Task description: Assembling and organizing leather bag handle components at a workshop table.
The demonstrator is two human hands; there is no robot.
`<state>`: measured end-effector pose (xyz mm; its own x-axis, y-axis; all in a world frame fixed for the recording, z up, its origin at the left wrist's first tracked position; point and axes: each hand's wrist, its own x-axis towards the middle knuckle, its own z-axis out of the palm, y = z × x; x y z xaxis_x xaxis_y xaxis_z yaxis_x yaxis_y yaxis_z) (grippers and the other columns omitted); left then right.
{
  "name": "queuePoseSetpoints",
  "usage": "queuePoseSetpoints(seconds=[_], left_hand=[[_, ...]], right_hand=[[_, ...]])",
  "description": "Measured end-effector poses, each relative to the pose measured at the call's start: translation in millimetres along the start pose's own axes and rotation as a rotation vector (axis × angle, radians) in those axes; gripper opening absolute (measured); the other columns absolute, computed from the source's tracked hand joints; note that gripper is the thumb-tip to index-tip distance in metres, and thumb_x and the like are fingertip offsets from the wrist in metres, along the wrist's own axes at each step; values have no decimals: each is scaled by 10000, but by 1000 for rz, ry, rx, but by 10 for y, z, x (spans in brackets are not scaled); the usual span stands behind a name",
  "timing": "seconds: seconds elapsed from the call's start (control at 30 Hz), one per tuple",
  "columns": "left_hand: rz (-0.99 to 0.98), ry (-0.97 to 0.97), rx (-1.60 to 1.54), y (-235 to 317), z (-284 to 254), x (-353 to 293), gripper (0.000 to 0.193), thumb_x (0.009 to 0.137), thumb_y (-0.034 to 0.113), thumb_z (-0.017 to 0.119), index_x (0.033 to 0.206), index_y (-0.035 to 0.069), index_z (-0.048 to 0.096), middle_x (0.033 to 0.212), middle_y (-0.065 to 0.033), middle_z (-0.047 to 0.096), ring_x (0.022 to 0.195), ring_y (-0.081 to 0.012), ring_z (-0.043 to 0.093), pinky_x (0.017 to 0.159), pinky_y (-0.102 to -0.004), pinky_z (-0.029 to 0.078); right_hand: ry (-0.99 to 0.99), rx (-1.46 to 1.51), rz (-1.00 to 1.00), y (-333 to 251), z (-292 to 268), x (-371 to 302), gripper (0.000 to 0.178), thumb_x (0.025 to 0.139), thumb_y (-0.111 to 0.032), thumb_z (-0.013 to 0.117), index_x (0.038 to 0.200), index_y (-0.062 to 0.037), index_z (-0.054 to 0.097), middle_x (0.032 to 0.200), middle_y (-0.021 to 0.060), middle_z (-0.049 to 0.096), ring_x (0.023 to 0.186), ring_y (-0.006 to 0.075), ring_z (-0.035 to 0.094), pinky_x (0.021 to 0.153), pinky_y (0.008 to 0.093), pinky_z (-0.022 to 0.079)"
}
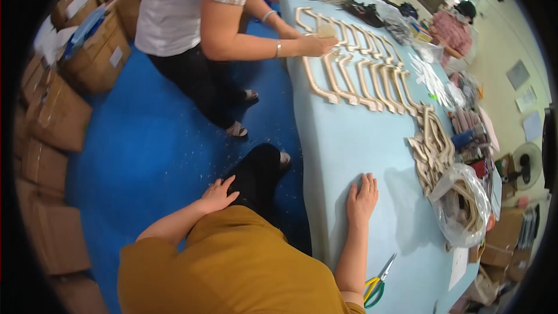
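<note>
Your right hand (361,197) lies flat on the pale blue cloth-covered table (343,145), palm down, fingers spread slightly and holding nothing. Your left hand (218,195) rests open on your black-trousered thigh (256,177), fingers loosely splayed, also holding nothing.

Nearest your right hand, to its right, a heap of curved beige wooden handle pieces (433,151) lies on the table, and just below that heap a clear plastic bag (465,206) holds more of the same pieces. Near your right elbow, a pair of scissors with yellow and green handles (376,286) lies on the cloth, well apart from your hand.

Farther up the table, two rows of the same curved beige pieces (360,75) are laid out side by side. A co-worker in a white short-sleeved top (186,6) stands at the table's left edge, and that person's hand (317,43) presses a beige pad onto one piece in the rows.

Brown cardboard boxes (87,52) are stacked along the left side of the blue floor (151,139).
</note>
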<state>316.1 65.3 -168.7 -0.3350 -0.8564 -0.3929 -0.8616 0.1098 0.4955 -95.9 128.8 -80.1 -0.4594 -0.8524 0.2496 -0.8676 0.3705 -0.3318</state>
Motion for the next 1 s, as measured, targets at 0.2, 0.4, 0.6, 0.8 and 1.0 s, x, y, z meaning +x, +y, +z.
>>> queuePoseSetpoints(seconds=[0.2, 0.4, 0.6, 0.8, 1.0], left_hand=[[-85, 293, 180, -29, 85, 31, 615, 875, 338, 563, 1407, 94, 374, 1349, -276, 388, 1200, -457, 428, 1010, -513, 367], [460, 246, 212, 254, 167, 451, 493, 802, 274, 608, 1265, 110, 556, 1380, -202, 418, 1320, -364, 350, 1077, -531, 283], [622, 108, 247, 68, 317, 822, 427, 766, 295, 635, 1155, 118, 633, 1346, -179, 450, 1302, -349, 356, 1047, -538, 307], [623, 186, 197, 114, 306, 948, 397, 738, 274, 648, 1105, 121, 655, 1286, -176, 489, 1256, -342, 395, 1029, -500, 311], [695, 163, 190, 167, 352, 1003, 391, 727, 275, 654, 1087, 123, 665, 1243, -173, 505, 1224, -339, 421, 1012, -480, 328]], right_hand=[[18, 25, -70, -88, -73, 38, 414, 912, -221, 542, 1274, -22, 526, 1408, 174, 444, 1345, 345, 345, 1096, 457, 259], [7, 15, -85, -64, -5, 31, 400, 917, -212, 531, 1270, -24, 530, 1401, 172, 451, 1347, 340, 343, 1107, 448, 251], [30, -14, -47, -149, -130, -22, 370, 907, -173, 543, 1246, -24, 544, 1365, 181, 482, 1314, 356, 383, 1092, 446, 289], [109, -57, -40, -268, -97, 42, 362, 842, -133, 578, 1189, -32, 582, 1317, 183, 522, 1257, 366, 445, 1064, 453, 336], [147, -31, -22, -195, -103, -20, 367, 840, -170, 597, 1182, -38, 584, 1297, 172, 541, 1248, 356, 456, 1046, 449, 352]])
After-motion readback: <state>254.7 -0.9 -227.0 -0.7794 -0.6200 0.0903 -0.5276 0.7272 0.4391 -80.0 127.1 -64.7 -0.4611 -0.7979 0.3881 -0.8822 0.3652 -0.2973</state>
